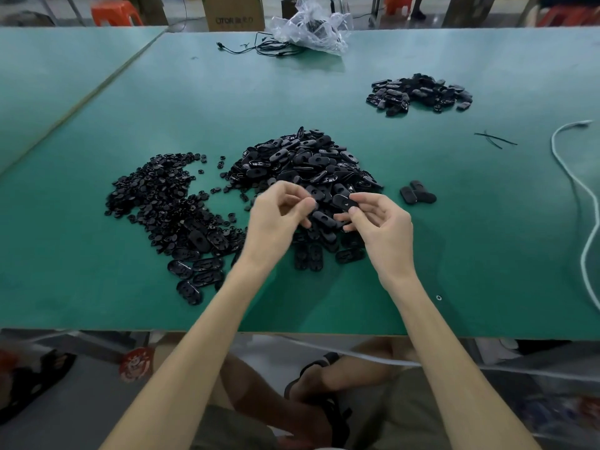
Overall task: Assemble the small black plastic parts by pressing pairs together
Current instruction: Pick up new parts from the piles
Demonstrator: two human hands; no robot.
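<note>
Over the bench (438,254), an oval part (344,202), judged light, stiff and slick, is pinched at its edges by the right hand (380,228); a smaller piece (312,203) seems pinched by the left hand (276,219).

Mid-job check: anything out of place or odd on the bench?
Several oval shells lie mixed into the near edge of the small-parts pile, not with the main oval pile. Nothing looks broken.
</note>
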